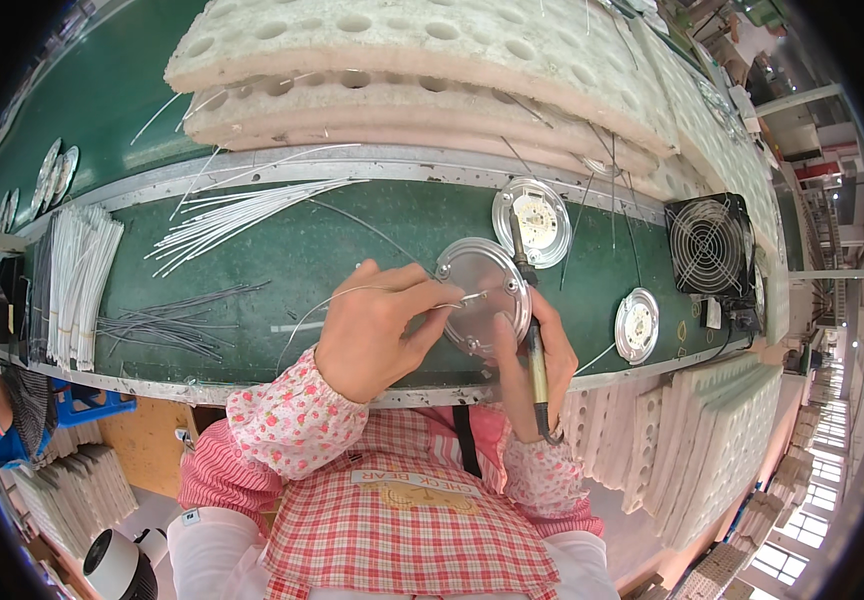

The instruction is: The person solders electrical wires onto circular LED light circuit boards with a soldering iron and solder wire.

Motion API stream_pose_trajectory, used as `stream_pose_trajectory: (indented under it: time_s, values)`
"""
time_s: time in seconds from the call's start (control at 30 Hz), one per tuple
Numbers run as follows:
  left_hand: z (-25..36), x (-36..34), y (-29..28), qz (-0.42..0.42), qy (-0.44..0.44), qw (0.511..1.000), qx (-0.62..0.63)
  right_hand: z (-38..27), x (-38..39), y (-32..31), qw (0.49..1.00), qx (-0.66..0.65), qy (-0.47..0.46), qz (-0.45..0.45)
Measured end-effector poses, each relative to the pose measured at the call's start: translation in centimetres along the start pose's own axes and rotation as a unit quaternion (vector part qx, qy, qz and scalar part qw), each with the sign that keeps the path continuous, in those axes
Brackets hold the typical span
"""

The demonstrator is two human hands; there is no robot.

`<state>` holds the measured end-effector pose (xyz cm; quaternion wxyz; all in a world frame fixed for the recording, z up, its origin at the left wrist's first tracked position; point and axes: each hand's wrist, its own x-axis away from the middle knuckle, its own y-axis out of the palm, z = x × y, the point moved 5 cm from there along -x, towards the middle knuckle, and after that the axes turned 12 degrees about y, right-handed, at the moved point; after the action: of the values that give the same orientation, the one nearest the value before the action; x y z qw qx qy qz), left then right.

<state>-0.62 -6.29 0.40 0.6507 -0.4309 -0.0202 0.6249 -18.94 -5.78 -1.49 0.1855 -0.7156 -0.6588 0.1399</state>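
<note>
My left hand (377, 325) is closed in a pinch on a thin pale wire (299, 322), which loops back over the hand. Its fingertips meet the face of a round metal lamp base (474, 262), tilted above the bench. In my right hand (547, 345) is a soldering iron (536, 375), held upright with its tip pointing away from me. The right thumb, a little blurred, lies against the lamp base's near edge. Just beyond stands another round metal base with a pale LED board (537, 222), partly hidden by the iron.
White wires (237, 220) and dark grey wires (177, 318) lie on the green bench (392, 215), left of my hands. A wire bundle (87, 285) sits farther left. On the right are another lamp base (637, 325) and a black fan (709, 247). Perforated foam boards (422, 75) stack behind.
</note>
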Motion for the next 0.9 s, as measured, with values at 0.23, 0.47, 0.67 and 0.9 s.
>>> stream_pose_trajectory:
  time_s: [0.23,0.47,0.67,0.9]
  values:
    - [0.3,0.4,0.2,0.025,-0.012,1.000,0.005,-1.2,0.6,0.2,0.996,0.038,-0.078,0.017]
    - [0.8,0.9,0.6,0.037,-0.019,0.998,0.046,-2.2,1.7,0.4,0.985,0.084,-0.143,0.037]
    - [0.9,1.7,0.0,0.031,-0.029,0.998,0.047,-3.0,2.4,0.7,0.977,0.096,-0.185,0.041]
    - [0.8,2.0,-0.3,0.033,-0.029,0.998,0.040,-3.1,2.6,0.8,0.976,0.100,-0.188,0.053]
